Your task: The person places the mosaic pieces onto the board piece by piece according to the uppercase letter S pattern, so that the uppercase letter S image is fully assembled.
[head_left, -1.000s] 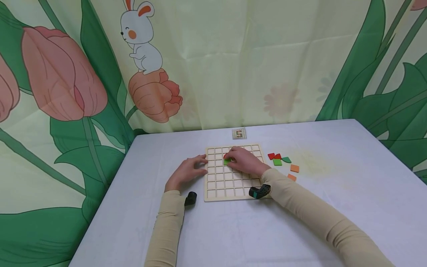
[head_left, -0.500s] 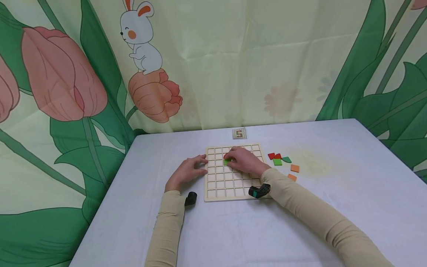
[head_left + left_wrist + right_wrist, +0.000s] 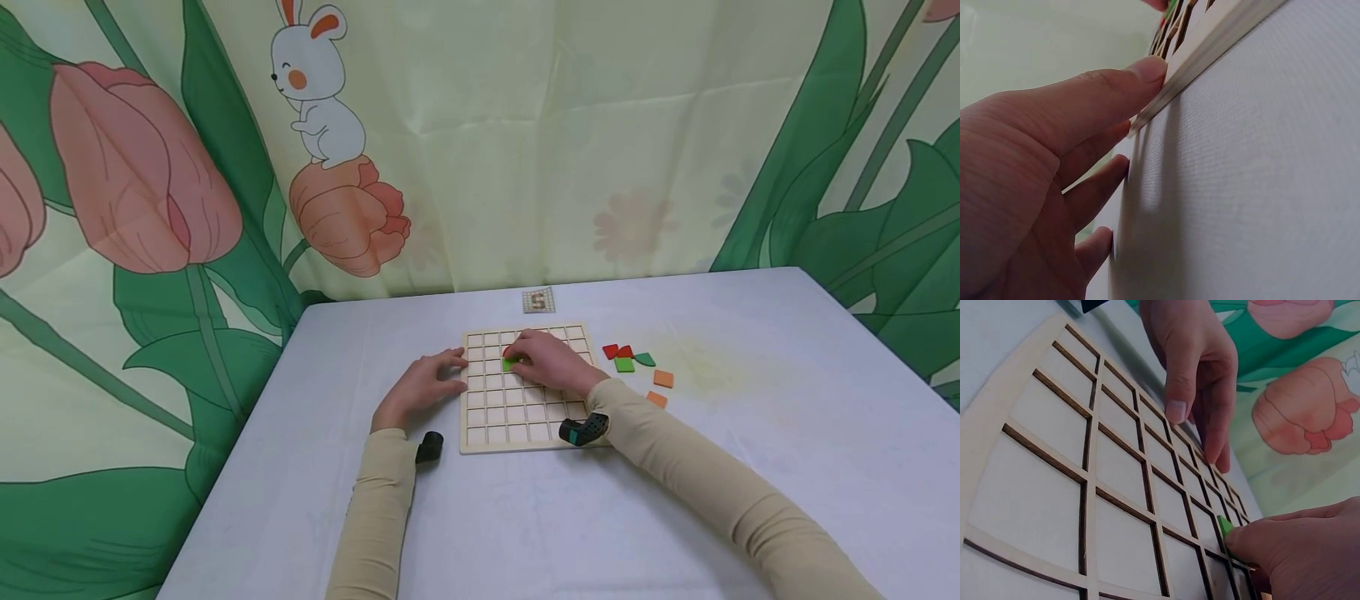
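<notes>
A pale wooden grid board (image 3: 495,414) lies on the white-covered table. My right hand (image 3: 551,362) reaches over its upper part and pinches a light green tile (image 3: 510,365) at one of the cells; the thumb is against the tile in the right wrist view, while the other fingertips are mostly hidden. Just behind that tile, a bit of a red piece (image 3: 507,351) shows beside the fingers. At the board's left edge is my left hand (image 3: 422,385), fingers spread and relaxed. Its thumb (image 3: 1147,70) touches the wooden rim in the left wrist view.
Right of the board lie red pieces (image 3: 610,352), a light green square (image 3: 624,365), a dark green piece (image 3: 643,359) and orange squares (image 3: 663,379). A small patterned card (image 3: 538,300) sits behind the board. A printed curtain (image 3: 480,150) hangs beyond the table.
</notes>
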Demonstrator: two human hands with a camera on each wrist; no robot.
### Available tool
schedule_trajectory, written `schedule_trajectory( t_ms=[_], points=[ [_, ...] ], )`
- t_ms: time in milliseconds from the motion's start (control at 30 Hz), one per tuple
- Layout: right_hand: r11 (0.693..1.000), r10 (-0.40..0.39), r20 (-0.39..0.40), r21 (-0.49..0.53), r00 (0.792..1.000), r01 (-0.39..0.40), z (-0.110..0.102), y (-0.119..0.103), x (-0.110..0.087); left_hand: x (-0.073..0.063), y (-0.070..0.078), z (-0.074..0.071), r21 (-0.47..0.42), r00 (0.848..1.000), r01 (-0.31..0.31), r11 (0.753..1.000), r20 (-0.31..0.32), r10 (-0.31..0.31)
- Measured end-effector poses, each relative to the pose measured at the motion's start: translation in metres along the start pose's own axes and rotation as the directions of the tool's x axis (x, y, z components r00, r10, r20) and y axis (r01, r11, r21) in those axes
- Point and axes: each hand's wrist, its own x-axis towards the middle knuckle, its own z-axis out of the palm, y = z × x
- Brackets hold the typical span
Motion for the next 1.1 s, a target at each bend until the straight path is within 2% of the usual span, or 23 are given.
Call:
schedule_trajectory(
  t_ms=[200,433,533,700,900,1100],
  points=[
    [0.998,0.036,-0.003,0.044,0.999,-0.036,-0.004,0.002,-0.005,-0.001,0.002,0.001,0.005,1.0,-0.019,1.0,-0.004,0.019],
    [0.98,0.174,-0.006,0.094,0.985,-0.173,-0.024,0.017,-0.031,-0.001,0.003,0.002,0.001,1.0,-0.014,1.0,0.001,0.014],
    [0.957,0.259,-0.004,0.136,0.966,-0.256,-0.036,0.025,-0.048,-0.002,0.002,0.0,0.012,1.0,-0.008,1.0,0.001,0.008],
    [0.909,0.396,-0.013,0.147,0.918,-0.39,-0.055,0.042,-0.08,-0.002,0.002,-0.001,0.015,1.0,0.0,1.0,0.006,0.0],
    [0.877,0.471,-0.017,0.118,0.882,-0.466,-0.076,0.068,-0.114,-0.003,0.002,-0.001,0.005,1.0,0.008,1.0,0.004,-0.008],
    [0.851,0.517,0.011,0.093,0.856,-0.516,-0.086,0.086,-0.135,-0.004,0.002,-0.001,0.005,1.0,-0.006,1.0,0.002,0.006]
  ],
)
